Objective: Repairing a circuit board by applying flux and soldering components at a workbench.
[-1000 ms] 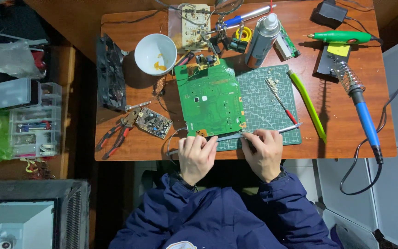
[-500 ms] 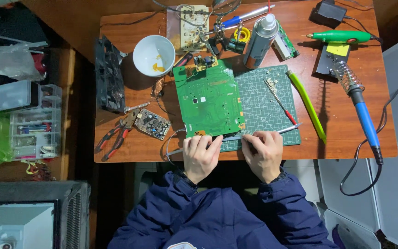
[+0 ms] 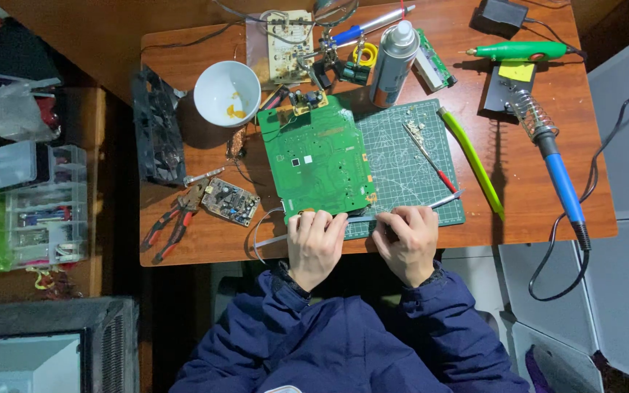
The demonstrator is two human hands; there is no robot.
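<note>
Both hands' grips close at the worktop (image 3: 183, 73) edge, the left hand (image 3: 314, 244) now pinching the green circuit board's (image 3: 318, 156) near rim, the right hand (image 3: 408, 240) curled around a slim metal tool (image 3: 442, 201) on the cutting mat (image 3: 409, 164), suggesting the board has been drawn closer.

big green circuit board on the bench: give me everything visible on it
The green circuit board is a large, roughly square, flat panel lying solder side up, slightly rotated, partly on the cutting mat and partly on the wooden desk. It shows pale traces and a small white square near its centre. A small tan module with components sits at its far edge. The left hand has its fingertips on the near edge; the right hand rests beside it on the mat.
</note>
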